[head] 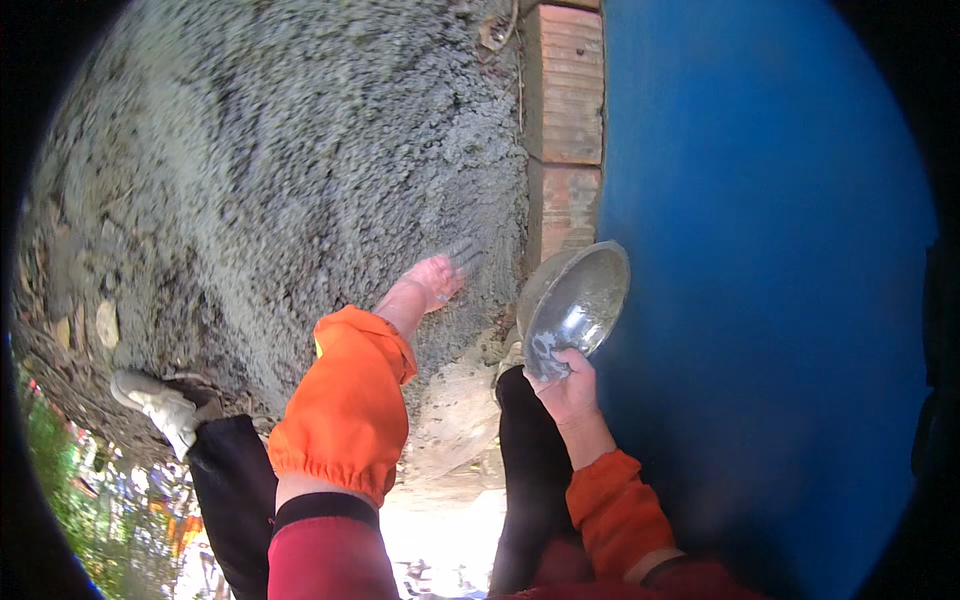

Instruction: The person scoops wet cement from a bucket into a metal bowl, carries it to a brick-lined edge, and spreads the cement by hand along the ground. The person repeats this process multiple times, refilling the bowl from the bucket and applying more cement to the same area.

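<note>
A large heap of grey, grainy material like wet mortar [322, 172] spreads over the ground before me. My left hand [439, 279] is at its lower right part, blurred, with grey smears around its fingertips; whether it grips anything does not show. In my right hand [566, 386] is a round metal bowl [581, 307], held by its lower rim with the thumb inside. The bowl is tilted on its side, its opening towards the right, and grey residue clings to its inner wall near my thumb. Both forearms wear orange sleeve covers.
A row of reddish bricks [571, 90] borders the heap on the right, beside a large smooth blue surface [757, 225]. My shoe [161, 409] stands at the heap's lower left edge, near stones and dry leaves. Pale ground [450, 420] lies between my legs.
</note>
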`<act>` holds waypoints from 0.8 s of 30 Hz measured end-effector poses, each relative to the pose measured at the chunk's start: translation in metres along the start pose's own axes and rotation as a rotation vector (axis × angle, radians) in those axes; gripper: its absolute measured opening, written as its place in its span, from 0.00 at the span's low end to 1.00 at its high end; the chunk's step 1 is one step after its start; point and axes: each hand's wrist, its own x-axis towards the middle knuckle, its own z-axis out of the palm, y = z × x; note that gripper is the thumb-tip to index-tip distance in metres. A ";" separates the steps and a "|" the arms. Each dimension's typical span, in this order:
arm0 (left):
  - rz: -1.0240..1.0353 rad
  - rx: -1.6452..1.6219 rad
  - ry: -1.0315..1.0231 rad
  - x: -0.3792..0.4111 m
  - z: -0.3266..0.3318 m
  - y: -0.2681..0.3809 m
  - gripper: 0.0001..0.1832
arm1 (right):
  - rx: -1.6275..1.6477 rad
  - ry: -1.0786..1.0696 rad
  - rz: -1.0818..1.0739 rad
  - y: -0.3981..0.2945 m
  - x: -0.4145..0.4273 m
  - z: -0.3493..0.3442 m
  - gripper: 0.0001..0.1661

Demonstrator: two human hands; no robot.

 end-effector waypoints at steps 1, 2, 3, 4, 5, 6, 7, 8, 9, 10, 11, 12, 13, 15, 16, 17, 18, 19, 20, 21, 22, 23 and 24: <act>0.033 -0.184 -0.050 0.003 -0.013 -0.010 0.24 | 0.019 -0.033 -0.004 -0.003 0.004 -0.010 0.19; 0.074 -0.033 -0.053 -0.002 -0.050 -0.035 0.24 | 0.056 -0.005 0.000 -0.005 0.003 -0.022 0.21; 0.048 -0.061 -0.059 0.000 -0.046 -0.040 0.24 | 0.075 0.001 0.020 -0.004 0.006 -0.027 0.22; 0.017 -0.092 -0.057 0.009 -0.039 -0.046 0.23 | 0.050 0.006 -0.013 -0.006 0.004 -0.022 0.22; -0.015 -0.122 -0.053 0.017 -0.033 -0.054 0.23 | 0.039 0.012 -0.001 -0.006 0.005 -0.023 0.21; -0.050 -0.154 -0.049 0.024 -0.032 -0.061 0.22 | 0.024 0.018 0.012 -0.008 0.003 -0.025 0.21; -0.047 -0.139 -0.066 0.031 -0.040 -0.072 0.23 | 0.013 0.026 0.023 -0.009 0.003 -0.025 0.21; -0.045 -0.125 -0.083 0.039 -0.049 -0.084 0.24 | 0.008 0.001 0.010 -0.011 0.002 -0.023 0.21; -0.045 -0.110 -0.100 0.044 -0.058 -0.097 0.25 | -0.022 0.037 -0.006 -0.012 0.003 -0.020 0.21; -0.030 -0.056 -0.043 0.053 -0.063 -0.106 0.27 | -0.052 0.081 -0.030 -0.014 0.004 -0.019 0.21; -0.061 -0.027 0.035 0.061 -0.067 -0.119 0.27 | -0.083 0.127 -0.053 -0.017 0.006 -0.016 0.20; -0.091 -0.003 0.110 0.067 -0.076 -0.132 0.28 | -0.118 0.153 -0.039 -0.020 0.004 -0.009 0.20; -0.136 0.017 0.069 0.073 -0.085 -0.146 0.29 | -0.180 0.168 -0.015 -0.020 0.006 -0.018 0.19; -0.232 -0.047 0.002 0.071 -0.105 -0.183 0.27 | -0.310 0.181 0.046 -0.017 0.010 -0.038 0.19; -0.314 0.046 0.009 0.073 -0.100 -0.200 0.26 | -0.331 0.201 0.053 -0.021 0.007 -0.015 0.18; -0.396 0.139 0.017 0.071 -0.095 -0.215 0.25 | -0.351 0.215 0.030 -0.021 0.006 -0.004 0.18; -0.472 0.121 -0.033 0.072 -0.102 -0.228 0.25 | -0.361 0.240 -0.010 -0.022 0.006 0.002 0.17; -0.549 0.101 -0.092 0.068 -0.111 -0.242 0.25 | -0.372 0.264 -0.042 -0.021 0.006 0.005 0.16; -0.551 0.098 -0.054 0.069 -0.116 -0.256 0.25 | -0.328 0.275 -0.021 -0.021 0.010 0.000 0.17; -0.586 0.139 -0.042 0.072 -0.121 -0.264 0.25 | -0.313 0.267 -0.015 -0.019 0.012 -0.004 0.17; -0.652 0.172 -0.063 0.071 -0.125 -0.271 0.25 | -0.300 0.260 -0.010 -0.017 0.014 -0.007 0.17; -0.717 0.205 -0.084 0.070 -0.129 -0.279 0.25 | -0.286 0.253 -0.004 -0.017 0.015 -0.009 0.17; -0.774 0.223 -0.035 0.062 -0.131 -0.285 0.25 | -0.266 0.236 0.014 -0.018 0.015 -0.009 0.17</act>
